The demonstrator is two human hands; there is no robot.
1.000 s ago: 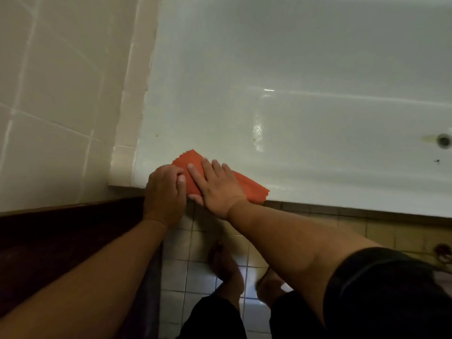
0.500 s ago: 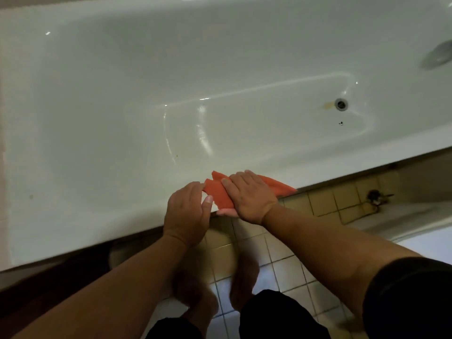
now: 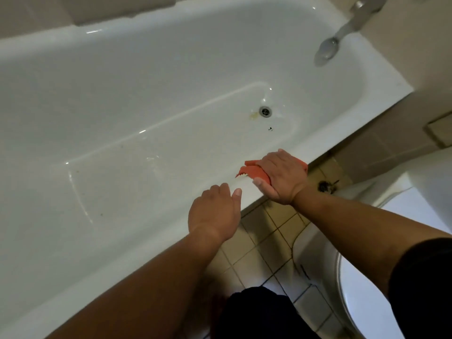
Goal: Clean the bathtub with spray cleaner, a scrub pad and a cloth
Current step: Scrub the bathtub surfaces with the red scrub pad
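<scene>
— On the near rim of the bathtub (image 3: 354, 118), what is counted?

— One cloth (image 3: 254, 172) is counted, orange-red, thin and crumpled, with a zigzag-cut edge shown at its left. It is pressed onto the rim under the right hand (image 3: 281, 176), by which it is gripped. The fingers are bent down over it and the thumb is laid along the rim's outer edge.

— And the other hand?

— The left hand (image 3: 215, 214) is placed just to the left of the cloth, apart from it. Nothing is held in it; the fingers are loosely curled and the thumb is stuck out. Whether the fingertips are touching the rim cannot be told, as they are hidden behind the knuckles.

— What is found inside the tub?

— One round metal drain (image 3: 265, 111) is set in the tub's floor. One yellowish stain (image 3: 254, 115) is seen just beside it on the left, and one small dark speck (image 3: 270, 129) near it, towards the rim. The tub is white, glossy and smooth, with rounded corners. One grey metal spout (image 3: 342, 33) is hung over the far right end, blurred.

— And outside the tub?

— Square beige floor tiles (image 3: 269, 241) with dark grout are laid below the rim. One floor drain (image 3: 326, 185) is seen among them, near the right wrist. One white toilet (image 3: 362, 302) is cut off at the lower right. A dark sleeve (image 3: 420, 277) is worn on the right arm.
</scene>
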